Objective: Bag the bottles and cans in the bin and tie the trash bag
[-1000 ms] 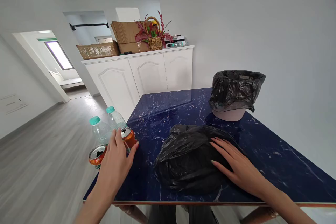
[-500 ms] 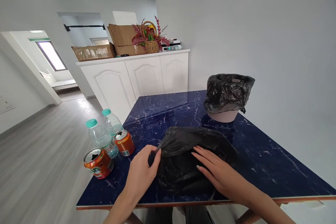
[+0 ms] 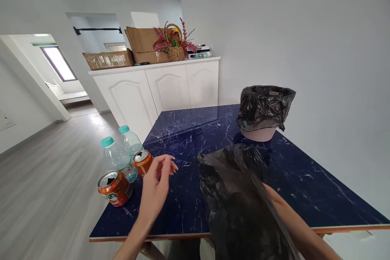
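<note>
A black plastic bag [image 3: 240,199] lies crumpled across the table's front part and hangs over its near edge. My right hand [image 3: 276,196] is at the bag's right side, its fingers hidden by the black film. Away from the bag, on its left, my left hand [image 3: 159,176] hovers over the table with loosely bent fingers, nothing between them. Just behind that hand stands an orange drink can [image 3: 141,162], partly covered by it. A second orange can [image 3: 115,189] stands nearer the left edge.
Two clear bottles with teal caps, one in front [image 3: 115,156] and one behind [image 3: 130,140], stand by the cans. At the back right of the blue marbled table [image 3: 183,130] is a pale bin [image 3: 258,135] with a black liner [image 3: 265,107]. A white cabinet [image 3: 170,89] stands beyond.
My left hand has let go of the bag and moved left and up. The bag has turned and now spills over the near edge, covering my right hand's fingers.
</note>
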{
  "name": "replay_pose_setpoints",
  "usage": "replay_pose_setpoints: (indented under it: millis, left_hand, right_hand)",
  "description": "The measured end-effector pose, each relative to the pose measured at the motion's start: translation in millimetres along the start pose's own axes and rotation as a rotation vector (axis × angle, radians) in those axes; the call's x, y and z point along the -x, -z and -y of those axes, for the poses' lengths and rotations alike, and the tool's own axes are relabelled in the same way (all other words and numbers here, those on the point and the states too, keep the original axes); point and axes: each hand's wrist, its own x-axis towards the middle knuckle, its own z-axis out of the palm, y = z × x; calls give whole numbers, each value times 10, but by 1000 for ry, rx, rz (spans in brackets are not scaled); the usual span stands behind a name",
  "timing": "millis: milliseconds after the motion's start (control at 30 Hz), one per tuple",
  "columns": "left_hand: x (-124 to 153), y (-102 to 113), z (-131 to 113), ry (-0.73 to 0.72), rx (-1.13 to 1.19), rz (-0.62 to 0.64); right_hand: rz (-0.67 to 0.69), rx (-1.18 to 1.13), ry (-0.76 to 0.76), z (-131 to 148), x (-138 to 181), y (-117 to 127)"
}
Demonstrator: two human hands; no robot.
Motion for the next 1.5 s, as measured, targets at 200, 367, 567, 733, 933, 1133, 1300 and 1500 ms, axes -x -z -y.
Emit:
replay_pose_setpoints:
  millis: [200, 367, 567, 733, 933, 1133, 1300, 1500]
  left_hand:
    - [-173, -608, 489, 139, -2, 406]
    - [-51, -865, 240, 72, -14, 521]
    - [-51, -536, 293, 66, -60, 338]
    - [52, -45, 356, 39, -175, 323]
    - [310, 87, 291, 9, -202, 472]
    - [546, -144, 79, -120, -222, 696]
    - [340, 104, 57, -99, -470, 675]
    - [153, 386, 172, -12, -427, 588]
  right_hand:
    - [84, -433, -106, -63, 123, 139]
    - [-33, -15, 38, -185, 128, 346]
    - [-247, 173, 126, -224, 53, 760]
    - [-418, 468, 338, -313, 36, 1000]
    - [-359, 1018, 752, -271, 372, 429]
    - [244, 1215, 888, -185, 255, -209]
    - [101, 1332, 580, -212, 13, 134]
    - [277, 1228, 824, -410, 191, 334]
